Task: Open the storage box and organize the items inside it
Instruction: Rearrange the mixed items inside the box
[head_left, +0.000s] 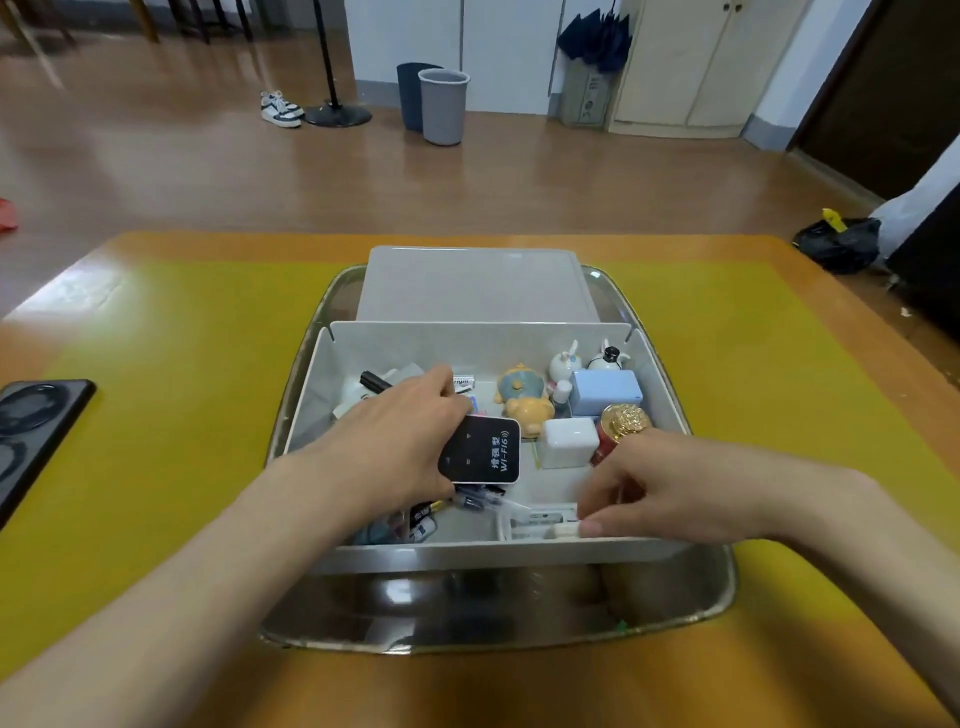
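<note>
The white storage box (660, 364) stands open inside a metal tray (498, 618), its translucent lid (475, 283) lying behind it. My left hand (395, 441) grips a black Wi-Fi device (483, 451) above the box's left half. My right hand (670, 486) pinches a small white piece (563, 530) at the box's near wall, beside a small white inner tray (535, 517). Along the right side stand two rabbit figurines (587, 359), a blue box (605, 391), a white cube (569, 441), a red jar with a gold cap (623, 423) and a yellow bear toy (524, 400). Pens and batteries (431, 514) lie under my left hand.
The tray sits on a yellow mat (171, 415) on a wooden table. A black phone (31, 421) lies at the table's left edge. Beyond the table, two bins (441, 104), shoes (280, 109) and a stand base rest on the floor.
</note>
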